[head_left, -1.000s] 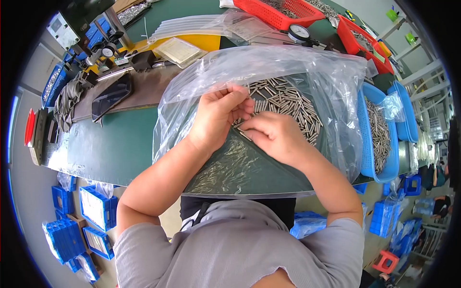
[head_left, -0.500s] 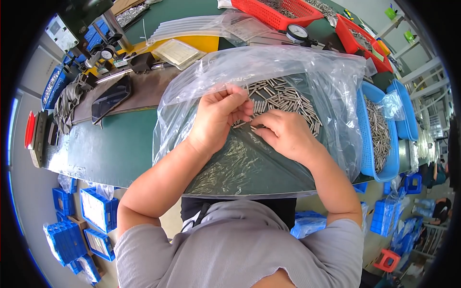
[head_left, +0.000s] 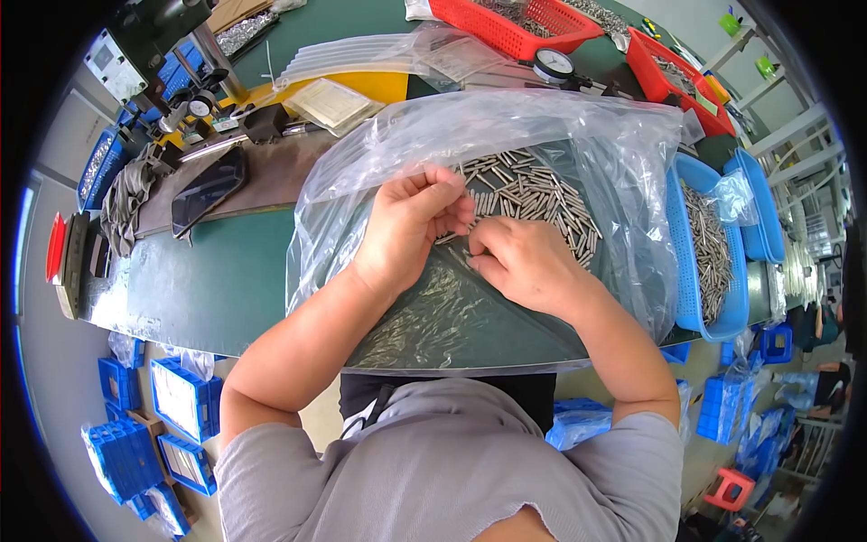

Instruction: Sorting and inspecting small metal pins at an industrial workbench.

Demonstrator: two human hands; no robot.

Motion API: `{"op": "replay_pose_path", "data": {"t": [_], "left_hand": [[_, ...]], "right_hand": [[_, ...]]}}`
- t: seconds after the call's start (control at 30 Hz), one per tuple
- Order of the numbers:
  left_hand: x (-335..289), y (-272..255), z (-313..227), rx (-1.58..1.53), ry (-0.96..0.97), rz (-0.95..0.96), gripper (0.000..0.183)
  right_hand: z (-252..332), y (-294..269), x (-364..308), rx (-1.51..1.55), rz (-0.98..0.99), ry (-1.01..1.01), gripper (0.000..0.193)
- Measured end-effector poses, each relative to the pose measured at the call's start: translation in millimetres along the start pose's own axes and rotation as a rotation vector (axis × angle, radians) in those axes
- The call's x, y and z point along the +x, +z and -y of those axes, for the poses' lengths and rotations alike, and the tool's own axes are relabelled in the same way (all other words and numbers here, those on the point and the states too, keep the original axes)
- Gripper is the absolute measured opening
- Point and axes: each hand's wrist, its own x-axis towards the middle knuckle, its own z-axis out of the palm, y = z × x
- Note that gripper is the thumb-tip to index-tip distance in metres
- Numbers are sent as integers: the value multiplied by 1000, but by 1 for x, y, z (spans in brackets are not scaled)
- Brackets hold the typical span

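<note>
A heap of small metal pins (head_left: 537,197) lies on a clear plastic bag (head_left: 637,194) spread over the green table. At the heap's left edge, my left hand (head_left: 406,217) is closed, thumb and forefinger pinched on what looks like one slim pin. Its other fingers curl toward the palm. My right hand (head_left: 526,262) rests at the near side of the heap, thumb and forefinger pinched together. A tiny metallic end shows at those fingertips, apparently a pin, mostly hidden by the fingers.
Blue baskets with more pins (head_left: 712,257) stand at the right. Red baskets (head_left: 533,29) and a dial gauge (head_left: 553,63) sit along the back. To the left are a phone (head_left: 209,190), a gauge stand (head_left: 212,63) and a grey cloth (head_left: 129,194).
My right hand has shifted slightly left and toward me, its fingers more tightly curled. My left hand has stayed nearly still. The view has moved slightly.
</note>
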Motion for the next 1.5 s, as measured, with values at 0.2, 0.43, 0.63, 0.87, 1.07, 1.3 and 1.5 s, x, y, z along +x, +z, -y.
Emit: {"op": "replay_pose_path", "data": {"t": [0.2,0.43,0.63,0.87,1.07,1.3,1.5], "left_hand": [[1,-2,1,22,-79,90,8],[-1,-1,6,-25,-172,140,8],[-2,0,8,-43,-190,154,9],[-2,-1,9,-68,-187,170,10],[-3,1,8,-84,-186,183,10],[-5,-1,8,-111,-182,176,9],[-4,0,8,-64,-150,213,7]], "right_hand": [[-18,-22,1,1168,-115,422,9],[-15,-20,2,1319,-200,421,10],[-14,-19,2,1212,-185,411,12],[-13,-20,3,1175,-199,392,12],[-15,-20,0,1221,-227,383,11],[-9,-17,4,1196,-203,362,12],[-18,-17,4,1361,27,446,11]]}}
